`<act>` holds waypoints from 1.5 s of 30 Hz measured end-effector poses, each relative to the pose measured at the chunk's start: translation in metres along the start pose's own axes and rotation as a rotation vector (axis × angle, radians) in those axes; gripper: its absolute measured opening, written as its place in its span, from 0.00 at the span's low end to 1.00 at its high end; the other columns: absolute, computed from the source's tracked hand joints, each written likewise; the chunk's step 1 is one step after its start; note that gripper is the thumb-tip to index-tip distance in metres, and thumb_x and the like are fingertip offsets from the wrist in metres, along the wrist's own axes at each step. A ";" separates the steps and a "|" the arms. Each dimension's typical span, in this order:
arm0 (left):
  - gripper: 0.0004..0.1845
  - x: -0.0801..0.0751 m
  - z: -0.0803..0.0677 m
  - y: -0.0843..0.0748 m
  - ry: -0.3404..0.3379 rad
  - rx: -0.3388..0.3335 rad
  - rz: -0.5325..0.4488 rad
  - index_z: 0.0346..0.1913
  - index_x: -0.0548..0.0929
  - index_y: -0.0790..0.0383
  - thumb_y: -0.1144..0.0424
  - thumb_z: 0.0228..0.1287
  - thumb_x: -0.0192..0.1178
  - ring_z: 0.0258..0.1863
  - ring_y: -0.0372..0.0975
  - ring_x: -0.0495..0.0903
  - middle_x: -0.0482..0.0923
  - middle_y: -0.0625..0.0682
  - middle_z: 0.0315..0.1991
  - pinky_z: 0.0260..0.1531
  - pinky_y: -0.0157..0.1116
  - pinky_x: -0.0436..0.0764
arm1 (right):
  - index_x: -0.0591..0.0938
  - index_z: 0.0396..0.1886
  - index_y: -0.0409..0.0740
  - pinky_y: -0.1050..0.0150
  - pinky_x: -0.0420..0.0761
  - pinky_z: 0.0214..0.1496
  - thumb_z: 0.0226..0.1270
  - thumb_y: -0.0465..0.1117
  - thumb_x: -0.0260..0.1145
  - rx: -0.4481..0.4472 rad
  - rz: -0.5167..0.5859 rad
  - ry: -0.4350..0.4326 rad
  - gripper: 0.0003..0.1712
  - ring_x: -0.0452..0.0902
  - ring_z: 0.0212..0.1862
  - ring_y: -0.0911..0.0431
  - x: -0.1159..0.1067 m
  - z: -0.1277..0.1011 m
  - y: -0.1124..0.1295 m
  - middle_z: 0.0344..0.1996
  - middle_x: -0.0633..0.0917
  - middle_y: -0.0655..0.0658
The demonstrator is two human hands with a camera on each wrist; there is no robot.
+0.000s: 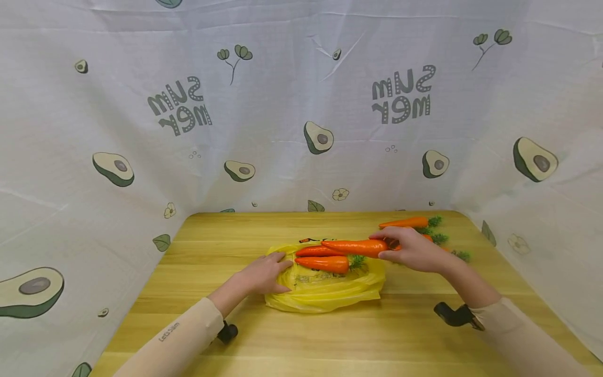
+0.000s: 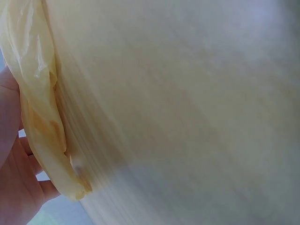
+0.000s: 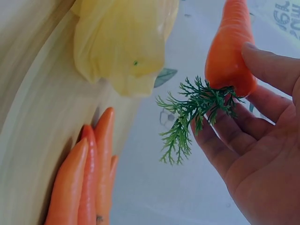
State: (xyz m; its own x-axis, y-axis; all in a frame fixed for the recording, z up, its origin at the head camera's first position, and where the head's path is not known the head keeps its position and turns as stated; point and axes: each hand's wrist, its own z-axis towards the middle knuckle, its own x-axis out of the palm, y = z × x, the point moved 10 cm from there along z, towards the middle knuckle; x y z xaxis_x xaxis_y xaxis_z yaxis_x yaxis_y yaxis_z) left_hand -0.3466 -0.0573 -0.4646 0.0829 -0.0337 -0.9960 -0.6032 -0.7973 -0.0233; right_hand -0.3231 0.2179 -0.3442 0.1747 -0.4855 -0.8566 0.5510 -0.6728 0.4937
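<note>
A yellow plastic bag (image 1: 325, 301) lies spread on the table, with two orange carrots (image 1: 325, 264) on it. My left hand (image 1: 266, 275) rests at the bag's left edge, fingers and thumb spread apart; in the left wrist view its fingertips pass behind the bag's rim (image 2: 40, 108). Held by its thick end, another carrot (image 1: 353, 247) is in my right hand (image 1: 414, 250), above the bag and pointing left. The right wrist view shows the thumb and fingers gripping this carrot (image 3: 229, 51), its green leafy top (image 3: 187, 112) hanging down.
Several more carrots (image 1: 407, 223) with green tops lie at the back right of the wooden table (image 1: 330, 340), partly hidden by my right hand. A white curtain (image 1: 278, 104) printed with avocados stands behind the table and along both sides.
</note>
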 end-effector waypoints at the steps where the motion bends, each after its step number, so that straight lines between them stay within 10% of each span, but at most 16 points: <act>1: 0.41 0.000 0.000 0.000 -0.002 0.000 -0.001 0.74 0.71 0.52 0.35 0.63 0.63 0.74 0.52 0.65 0.64 0.61 0.75 0.69 0.55 0.69 | 0.80 0.63 0.39 0.65 0.82 0.41 0.68 0.42 0.70 -0.004 0.006 0.006 0.25 0.80 0.42 0.57 0.002 0.002 0.001 0.44 0.84 0.48; 45: 0.39 0.001 0.001 0.003 -0.010 0.000 0.007 0.70 0.75 0.55 0.35 0.62 0.64 0.74 0.51 0.65 0.64 0.60 0.75 0.68 0.54 0.70 | 0.81 0.62 0.39 0.63 0.80 0.40 0.68 0.39 0.70 0.013 0.098 0.167 0.23 0.76 0.37 0.57 0.084 0.067 0.026 0.36 0.81 0.50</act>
State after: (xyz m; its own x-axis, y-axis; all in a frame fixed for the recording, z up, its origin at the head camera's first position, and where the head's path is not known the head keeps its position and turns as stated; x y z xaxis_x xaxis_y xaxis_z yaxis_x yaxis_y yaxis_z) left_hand -0.3487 -0.0593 -0.4653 0.0708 -0.0328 -0.9970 -0.6039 -0.7969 -0.0167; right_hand -0.3488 0.1226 -0.3935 0.3606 -0.4501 -0.8170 0.5141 -0.6349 0.5767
